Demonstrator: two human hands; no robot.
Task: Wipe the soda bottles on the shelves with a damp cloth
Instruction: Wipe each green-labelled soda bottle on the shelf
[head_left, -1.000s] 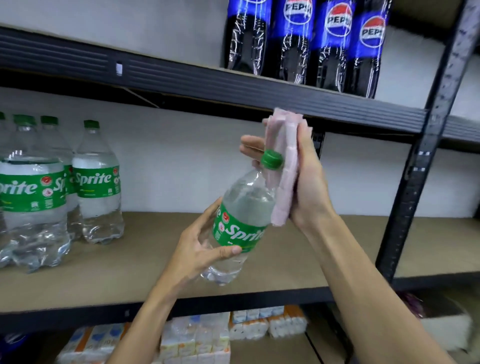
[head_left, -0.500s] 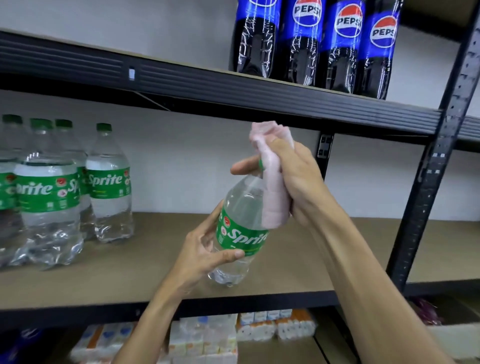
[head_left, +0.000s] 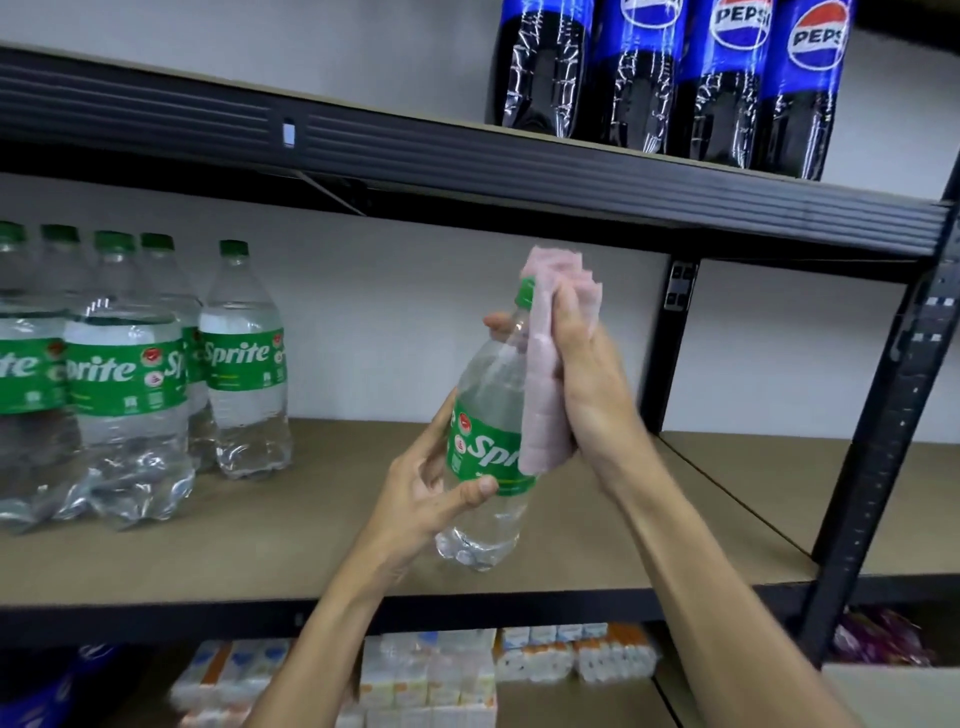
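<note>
Left hand (head_left: 431, 499) grips the lower body of one Sprite bottle (head_left: 485, 395): thumb across the front just under the green label, fingers wrapped behind. The bottle is held in the air in front of the middle shelf (head_left: 727, 509), tilted, green cap (head_left: 524, 293) up and leaning right, base toward the camera. Right hand (head_left: 587, 374) is curled round a folded pink cloth (head_left: 545, 405) and presses it against the bottle's neck and shoulder; one fingertip shows past the far side of the neck. The cloth sticks out above the cap and hangs down to the right edge of the label, covering that side of the bottle. Cannot tell whether the cloth is damp. More Sprite bottles (head_left: 244, 364) stand upright in a cluster at the left of the same shelf, well apart from the held one, caps on, labels facing out. Four Pepsi bottles (head_left: 670, 78) stand side by side on the upper shelf (head_left: 467, 156), top right, tops cut off by the frame. A black upright post (head_left: 893, 415) runs down the right side. Below the middle shelf are stacked small packs (head_left: 431, 675), too blurred to read.
</note>
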